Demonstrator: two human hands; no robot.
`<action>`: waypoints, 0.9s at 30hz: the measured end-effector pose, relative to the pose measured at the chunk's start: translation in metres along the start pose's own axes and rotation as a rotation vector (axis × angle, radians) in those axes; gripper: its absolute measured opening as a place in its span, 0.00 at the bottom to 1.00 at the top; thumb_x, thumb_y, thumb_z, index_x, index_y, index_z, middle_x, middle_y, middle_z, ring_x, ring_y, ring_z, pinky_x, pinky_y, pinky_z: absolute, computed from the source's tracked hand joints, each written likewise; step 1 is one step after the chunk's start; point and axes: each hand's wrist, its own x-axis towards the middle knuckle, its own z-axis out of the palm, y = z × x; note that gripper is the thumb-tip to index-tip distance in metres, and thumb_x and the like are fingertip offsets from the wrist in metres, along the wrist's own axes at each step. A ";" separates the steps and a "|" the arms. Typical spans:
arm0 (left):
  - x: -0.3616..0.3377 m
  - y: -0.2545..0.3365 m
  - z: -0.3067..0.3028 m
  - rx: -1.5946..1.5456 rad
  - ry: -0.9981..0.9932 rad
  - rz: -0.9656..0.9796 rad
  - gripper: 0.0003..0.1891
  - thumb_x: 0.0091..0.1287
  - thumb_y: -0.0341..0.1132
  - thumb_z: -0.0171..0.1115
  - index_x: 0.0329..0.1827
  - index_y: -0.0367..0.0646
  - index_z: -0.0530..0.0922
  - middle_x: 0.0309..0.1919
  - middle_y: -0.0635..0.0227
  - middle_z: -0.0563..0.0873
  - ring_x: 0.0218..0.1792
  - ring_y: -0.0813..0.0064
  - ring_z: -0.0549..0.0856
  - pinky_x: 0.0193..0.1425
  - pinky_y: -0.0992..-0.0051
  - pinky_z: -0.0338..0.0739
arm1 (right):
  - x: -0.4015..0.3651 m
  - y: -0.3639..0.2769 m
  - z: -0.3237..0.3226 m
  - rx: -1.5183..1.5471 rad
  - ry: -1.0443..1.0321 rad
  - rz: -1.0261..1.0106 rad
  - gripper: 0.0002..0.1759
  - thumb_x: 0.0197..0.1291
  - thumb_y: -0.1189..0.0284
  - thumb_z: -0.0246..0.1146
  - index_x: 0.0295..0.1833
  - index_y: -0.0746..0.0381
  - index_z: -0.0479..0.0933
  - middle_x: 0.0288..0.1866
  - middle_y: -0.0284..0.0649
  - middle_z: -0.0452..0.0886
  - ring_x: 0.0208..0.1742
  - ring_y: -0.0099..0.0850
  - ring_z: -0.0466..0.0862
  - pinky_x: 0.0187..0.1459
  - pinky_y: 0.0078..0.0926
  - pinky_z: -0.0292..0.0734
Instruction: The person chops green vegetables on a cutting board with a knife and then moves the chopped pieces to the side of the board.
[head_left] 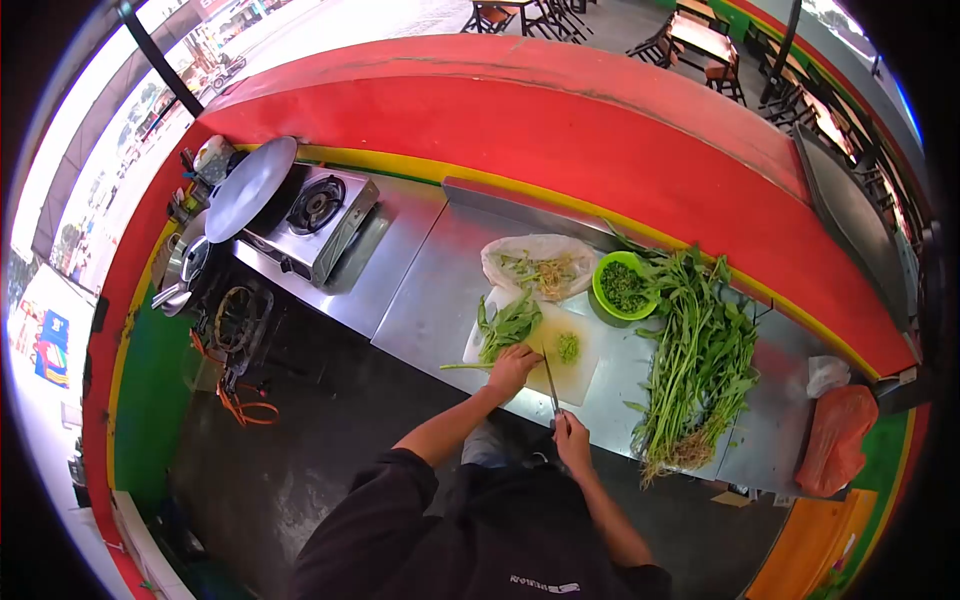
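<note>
My left hand (512, 371) is closed around a bunch of leafy greens (508, 326) at the left part of a pale cutting board (578, 391). In my right hand (572, 440) is the handle of a knife (551, 381), its blade pointing away from me over the board, just right of my left fingers. A small heap of chopped green pieces (569, 347) lies on the board to the right of the blade. Behind the board stands a bright green bowl (607, 299) with chopped greens inside. A clear plastic bag (497, 265) with greens and roots lies beside it.
A large pile of long-stemmed greens (697, 350) covers the steel counter (405, 285) on the right. Farther right hangs a red plastic bag (838, 440). On the left are a gas stove (318, 205), a big metal lid (248, 190) and pots. A red wall (500, 115) borders the back.
</note>
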 end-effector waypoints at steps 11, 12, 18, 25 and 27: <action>-0.013 -0.013 0.005 0.003 -0.027 0.001 0.14 0.66 0.33 0.60 0.54 0.52 0.85 0.46 0.69 0.83 0.52 0.62 0.83 0.58 0.61 0.76 | 0.000 -0.001 0.016 0.129 0.051 0.083 0.18 0.79 0.61 0.58 0.57 0.66 0.82 0.22 0.31 0.77 0.20 0.19 0.74 0.23 0.24 0.68; -0.012 -0.015 0.007 0.030 -0.037 0.033 0.15 0.66 0.32 0.60 0.54 0.52 0.85 0.46 0.69 0.83 0.53 0.62 0.83 0.59 0.61 0.76 | -0.001 -0.005 0.017 0.167 0.085 0.172 0.18 0.79 0.62 0.58 0.56 0.66 0.82 0.23 0.32 0.78 0.20 0.20 0.74 0.24 0.24 0.69; -0.012 -0.011 0.005 -0.003 -0.062 0.026 0.16 0.65 0.30 0.60 0.55 0.51 0.85 0.47 0.69 0.82 0.55 0.63 0.82 0.60 0.60 0.76 | -0.016 -0.011 0.030 0.266 0.105 0.278 0.20 0.80 0.59 0.58 0.65 0.61 0.78 0.22 0.31 0.75 0.15 0.17 0.68 0.16 0.20 0.62; -0.007 -0.014 0.007 -0.025 -0.065 0.014 0.12 0.66 0.32 0.65 0.51 0.51 0.87 0.44 0.69 0.84 0.51 0.61 0.83 0.56 0.60 0.77 | -0.006 0.007 0.035 0.152 0.079 0.105 0.22 0.79 0.61 0.59 0.68 0.65 0.78 0.23 0.30 0.78 0.18 0.17 0.71 0.20 0.19 0.65; -0.013 -0.011 0.008 -0.043 -0.040 0.009 0.12 0.65 0.32 0.65 0.50 0.50 0.87 0.44 0.69 0.84 0.51 0.61 0.83 0.56 0.60 0.77 | -0.012 0.004 0.031 0.142 0.100 0.092 0.22 0.79 0.61 0.59 0.67 0.65 0.78 0.23 0.30 0.78 0.18 0.17 0.71 0.20 0.20 0.66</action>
